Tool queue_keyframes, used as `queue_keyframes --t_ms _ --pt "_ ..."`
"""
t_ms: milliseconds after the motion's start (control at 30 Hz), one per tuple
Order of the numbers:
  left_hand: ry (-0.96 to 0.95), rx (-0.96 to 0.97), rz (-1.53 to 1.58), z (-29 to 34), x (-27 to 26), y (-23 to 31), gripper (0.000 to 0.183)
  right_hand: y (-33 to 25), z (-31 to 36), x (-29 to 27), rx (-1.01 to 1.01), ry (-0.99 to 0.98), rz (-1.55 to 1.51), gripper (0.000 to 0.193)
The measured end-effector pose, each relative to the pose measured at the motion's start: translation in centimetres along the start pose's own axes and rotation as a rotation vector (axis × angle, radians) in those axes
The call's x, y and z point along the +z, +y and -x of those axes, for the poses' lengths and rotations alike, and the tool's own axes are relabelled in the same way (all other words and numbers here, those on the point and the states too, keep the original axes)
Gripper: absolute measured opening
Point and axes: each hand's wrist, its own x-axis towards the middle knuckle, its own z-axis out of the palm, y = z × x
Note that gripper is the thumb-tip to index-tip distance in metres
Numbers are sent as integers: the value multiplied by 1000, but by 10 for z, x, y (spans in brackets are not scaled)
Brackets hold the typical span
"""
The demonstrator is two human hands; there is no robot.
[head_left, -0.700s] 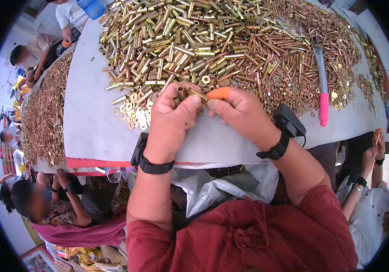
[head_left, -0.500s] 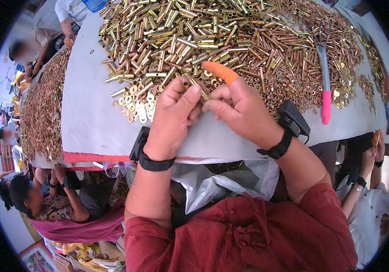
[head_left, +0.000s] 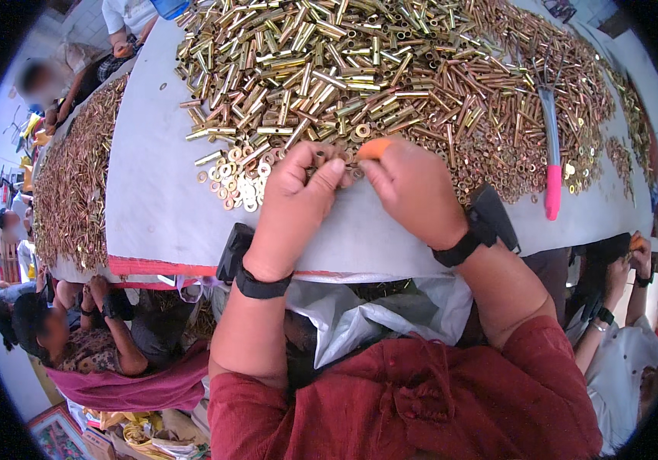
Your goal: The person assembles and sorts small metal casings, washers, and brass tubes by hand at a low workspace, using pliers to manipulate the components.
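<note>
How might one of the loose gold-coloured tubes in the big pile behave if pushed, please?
A tube would probably roll sideways, being round. It looks stiff, given its shiny metal wall, and is likely light for its size, since visible open ends look hollow.

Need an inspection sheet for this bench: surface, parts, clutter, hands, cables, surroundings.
Surface: pale tabletop, red along its near edge.
Parts: heaped metal tubes; flat washers at the heap's near left.
Clutter: pink-handled pronged tool, right side.
Left hand: fingers curled around a small tube.
Right hand: orange finger cover; grip unclear.
Cables: nothing clearly seen.
Surroundings: co-workers both sides; white sack below the near edge.
</note>
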Motion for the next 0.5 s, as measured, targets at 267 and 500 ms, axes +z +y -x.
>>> queue_keyframes --t_ms 267,500 --pt "-51 87 -235 0 5 -4 8 0 -4 -11 245 53 -524 14" --pt "-70 99 -211 0 7 -2 8 -1 -6 -20 343 -40 -603 15"
